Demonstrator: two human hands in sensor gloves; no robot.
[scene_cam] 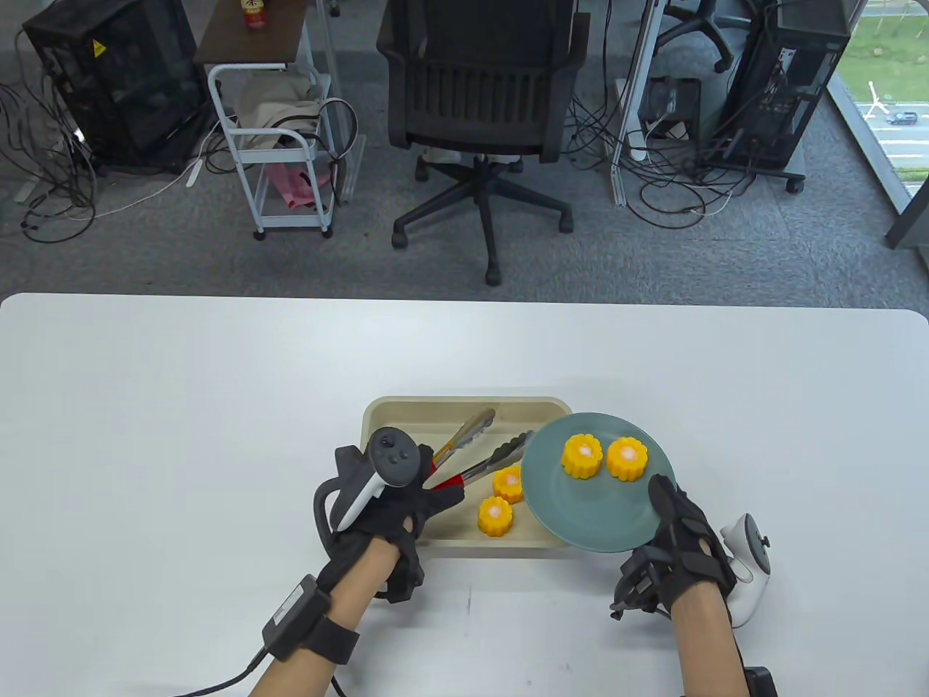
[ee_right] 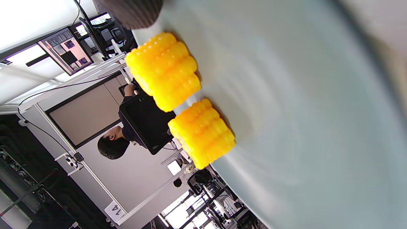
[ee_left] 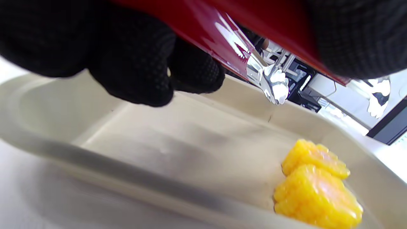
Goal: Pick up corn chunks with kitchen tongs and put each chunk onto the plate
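Left hand [scene_cam: 392,508] gripping tongs [scene_cam: 475,450], right hand [scene_cam: 678,541] holding plate [scene_cam: 580,519]

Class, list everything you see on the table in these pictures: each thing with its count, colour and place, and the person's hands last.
Tray: one, beige, mid-table.
Plate: one, teal, overlapping the tray's right end, held at its near rim.
Corn on plate: two, yellow, side by side.
Corn in tray: two, yellow, beside the plate.
Tongs: one, steel with red grip, open over the tray.
Left hand: black glove, holds the tongs.
Right hand: black glove, holds the plate.
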